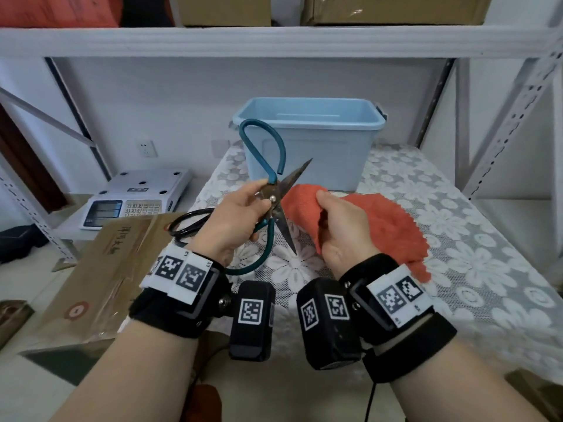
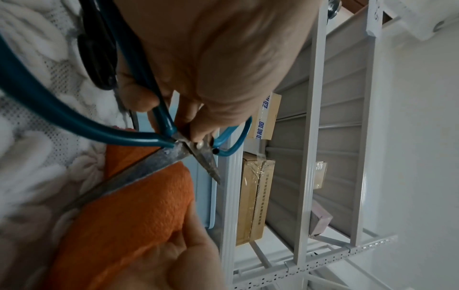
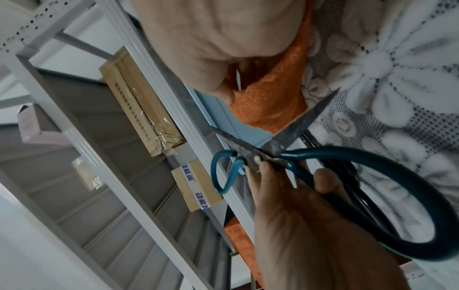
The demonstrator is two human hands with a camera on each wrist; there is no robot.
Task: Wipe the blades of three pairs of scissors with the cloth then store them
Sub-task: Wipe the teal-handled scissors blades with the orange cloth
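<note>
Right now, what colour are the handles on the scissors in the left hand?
Teal-blue handles on the scissors, gripped by the left hand. Head view shows them best.

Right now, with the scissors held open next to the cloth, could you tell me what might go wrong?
The teal-handled scissors are spread wide, and the lower blade tip points back near the right hand holding the orange cloth: a wipe could nick fingers. The left hand pinches only near the pivot, so they might twist or slip.

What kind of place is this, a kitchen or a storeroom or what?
Most likely a storeroom or small stockroom. Metal shelving carries taped cardboard boxes, a weighing scale sits on a low shelf, and a lace cloth covers the work surface.
</note>
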